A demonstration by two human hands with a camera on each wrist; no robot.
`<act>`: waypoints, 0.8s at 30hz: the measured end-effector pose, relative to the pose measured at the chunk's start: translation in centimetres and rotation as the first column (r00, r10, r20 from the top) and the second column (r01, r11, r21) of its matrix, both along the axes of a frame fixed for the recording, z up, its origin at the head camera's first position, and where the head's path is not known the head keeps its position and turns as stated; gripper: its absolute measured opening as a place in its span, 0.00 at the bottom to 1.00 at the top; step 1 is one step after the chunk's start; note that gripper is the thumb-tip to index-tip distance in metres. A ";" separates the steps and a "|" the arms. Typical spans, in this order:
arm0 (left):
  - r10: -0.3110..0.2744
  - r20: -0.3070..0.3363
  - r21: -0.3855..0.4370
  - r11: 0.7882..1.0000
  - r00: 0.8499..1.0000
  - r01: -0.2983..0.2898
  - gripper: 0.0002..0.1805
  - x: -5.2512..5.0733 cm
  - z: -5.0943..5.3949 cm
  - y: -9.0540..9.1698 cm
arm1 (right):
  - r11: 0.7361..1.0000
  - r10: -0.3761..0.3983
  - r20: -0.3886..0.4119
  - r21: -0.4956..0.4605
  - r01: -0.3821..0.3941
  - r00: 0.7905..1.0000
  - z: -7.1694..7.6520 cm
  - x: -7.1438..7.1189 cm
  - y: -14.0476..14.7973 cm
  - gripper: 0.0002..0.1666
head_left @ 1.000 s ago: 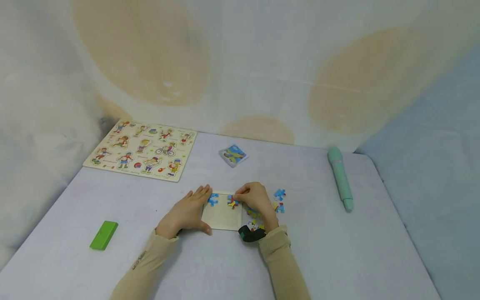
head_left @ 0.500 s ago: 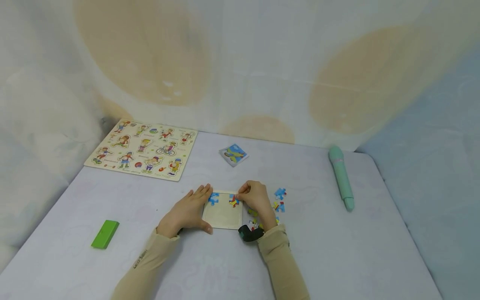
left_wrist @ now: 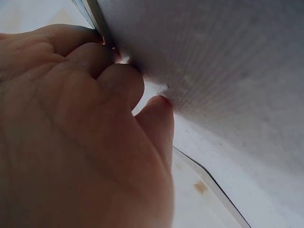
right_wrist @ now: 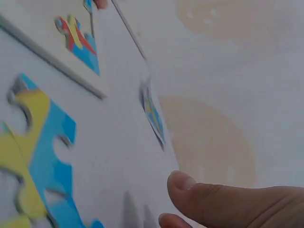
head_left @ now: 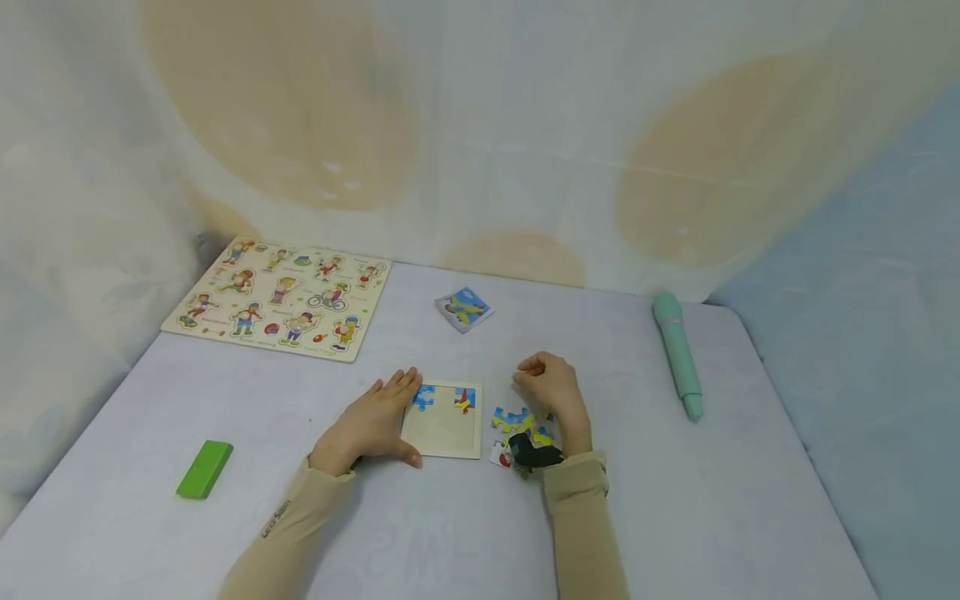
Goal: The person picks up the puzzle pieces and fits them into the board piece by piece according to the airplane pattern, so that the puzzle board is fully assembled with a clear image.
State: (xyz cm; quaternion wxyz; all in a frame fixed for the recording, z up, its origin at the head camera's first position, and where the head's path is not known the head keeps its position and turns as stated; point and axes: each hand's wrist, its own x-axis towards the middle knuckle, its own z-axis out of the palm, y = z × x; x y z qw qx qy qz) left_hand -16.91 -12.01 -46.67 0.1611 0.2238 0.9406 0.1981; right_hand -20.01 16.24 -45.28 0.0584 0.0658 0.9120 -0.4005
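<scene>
My left hand (head_left: 369,430) lies with its fingers spread along the left side of a small square wooden puzzle tray (head_left: 442,435), the thumb near its lower left corner. In the tray, a blue jigsaw piece (head_left: 423,396) sits in the upper left corner, and a blue, red and yellow jigsaw piece (head_left: 465,398) in the upper right. To the right of the tray my right hand (head_left: 557,393) hovers above several loose jigsaw pieces (head_left: 512,419), some hidden beneath it. In the right wrist view its thumb (right_wrist: 204,192) and a fingertip show nothing between them.
A picture card (head_left: 465,309) with an airplane lies behind the tray. At the far left is a wooden picture board (head_left: 281,300), with a green block (head_left: 205,469) nearer the front. A mint green microphone-shaped toy (head_left: 678,358) lies at right.
My right hand has let go of the red, yellow and blue jigsaw piece in the tray's upper right corner and moved right, over the loose pieces. The left hand has stayed put.
</scene>
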 end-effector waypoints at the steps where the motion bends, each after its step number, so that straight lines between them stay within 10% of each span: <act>1: 0.000 0.000 0.001 1.000 1.000 0.000 0.70 0.0 0.1 0.0 | 1.000 -0.011 0.009 0.011 0.011 1.000 0.1 0.1 0.7 0.12; 24: -0.010 -0.006 0.001 1.000 1.000 0.010 0.70 0.0 -0.1 -0.1 | 0.983 -0.070 0.044 0.173 0.061 0.997 0.5 0.6 4.1 0.29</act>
